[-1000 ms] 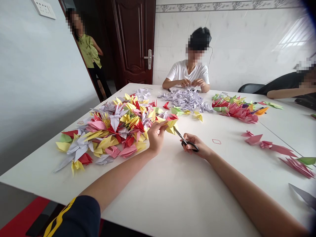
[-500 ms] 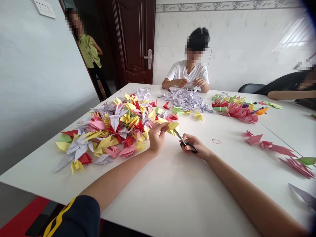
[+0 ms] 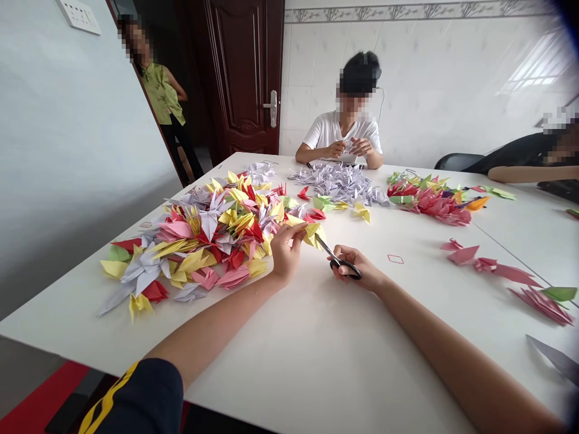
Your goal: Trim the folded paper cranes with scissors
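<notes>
Between the thumb and fingers of my left hand (image 3: 286, 252) is a yellow folded paper crane (image 3: 315, 235), held above the table. My right hand (image 3: 355, 266) is closed around the black handles of a pair of scissors (image 3: 335, 259). Their metal blades reach up and left to the crane's near edge, and the tips are at or behind the paper; whether they cut it I cannot tell. Left of my left hand lies a big heap of folded paper cranes (image 3: 212, 226) in yellow, red, pink, lilac and green.
On the white table (image 3: 316, 349) lie a lilac crane pile (image 3: 339, 182), a pink and mixed pile (image 3: 429, 202) and loose pink pieces (image 3: 502, 268) at right. A person (image 3: 350, 129) sits opposite, hands at some paper. Another person (image 3: 163, 90) stands by the door (image 3: 244, 72).
The scissors' blades have moved slightly up and left against the yellow crane, which has tilted a little. Across the table, the seated person's hands have shifted slightly.
</notes>
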Demonstrator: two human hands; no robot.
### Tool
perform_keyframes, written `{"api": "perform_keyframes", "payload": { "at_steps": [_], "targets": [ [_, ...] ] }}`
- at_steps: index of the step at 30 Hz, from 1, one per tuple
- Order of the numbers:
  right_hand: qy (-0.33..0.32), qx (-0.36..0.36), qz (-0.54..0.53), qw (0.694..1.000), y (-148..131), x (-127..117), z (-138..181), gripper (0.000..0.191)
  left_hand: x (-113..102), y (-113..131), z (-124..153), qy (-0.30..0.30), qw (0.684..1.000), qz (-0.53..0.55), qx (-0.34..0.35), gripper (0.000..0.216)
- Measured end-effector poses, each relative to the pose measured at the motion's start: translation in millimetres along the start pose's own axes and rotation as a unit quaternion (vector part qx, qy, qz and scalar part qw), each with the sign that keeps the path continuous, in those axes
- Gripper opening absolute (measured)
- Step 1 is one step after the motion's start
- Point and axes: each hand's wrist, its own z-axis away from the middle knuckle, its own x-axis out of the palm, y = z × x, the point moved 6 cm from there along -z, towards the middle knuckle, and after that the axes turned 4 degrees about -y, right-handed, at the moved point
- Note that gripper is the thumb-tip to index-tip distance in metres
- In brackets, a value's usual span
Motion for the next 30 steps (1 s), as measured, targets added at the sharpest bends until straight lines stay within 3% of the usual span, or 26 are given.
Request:
{"api": "perform_keyframes", "payload": {
  "at_steps": [17,24,25,27,30],
  "targets": [
    [0.004,0.019,0.007,1.0,-5,3,-2,0.046,1,-12,0,-0.01,0.999,0.02,-0.023,0.018],
    [-0.056,0.084,0.058,0.993,-5,-41,18,0.045,-4,-16,-2,0.001,1.0,-0.007,0.004,0.019],
    [-0.026,0.068,0.052,0.996,-8,-49,20,0.042,-4,-16,-2,-0.004,1.0,-0.012,0.013,0.019],
    [0.094,-0.031,0.039,0.994,-26,-61,21,0.034,-1,-15,0,-0.022,0.999,-0.017,0.031,0.02],
    [0.236,-0.155,0.059,0.958,-52,-50,20,0.037,3,-12,4,-0.051,0.997,-0.025,0.059,0.019]
  ]
}}
